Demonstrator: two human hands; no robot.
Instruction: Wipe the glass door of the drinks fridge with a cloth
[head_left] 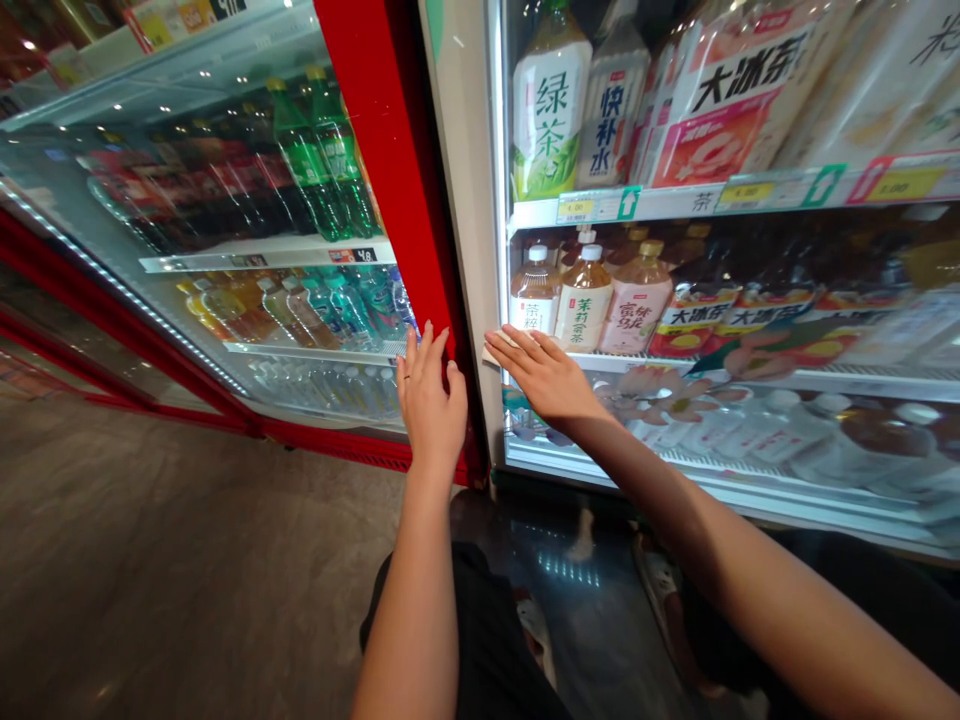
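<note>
Left hand (pixel 430 400) — spread wide — touches the red cooler frame (pixel 401 200). Right hand (pixel 544 375) presses a white cloth (pixel 500 345) flat, bottled tea (pixel 583 312) just above.

"绿茶" marks a top-shelf bottle (pixel 551 115), "快补水" the next bottle (pixel 611 115), "大冰茶" a pack (pixel 731 100), "茉莉" a lower-shelf bottle (pixel 583 312), and "4.8" a price tag (pixel 352 255).

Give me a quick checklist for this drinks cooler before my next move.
1. Right hand on the white cloth or paper: ok, the fingers lie flat over it.
2. Left hand against the red door frame: ok, open and flat at its edge.
3. Bottled teas on the shelf: ok, standing upright.
4. Glass door fully shut: cannot tell.
5. Floor dry: cannot tell, it looks shiny.
</note>
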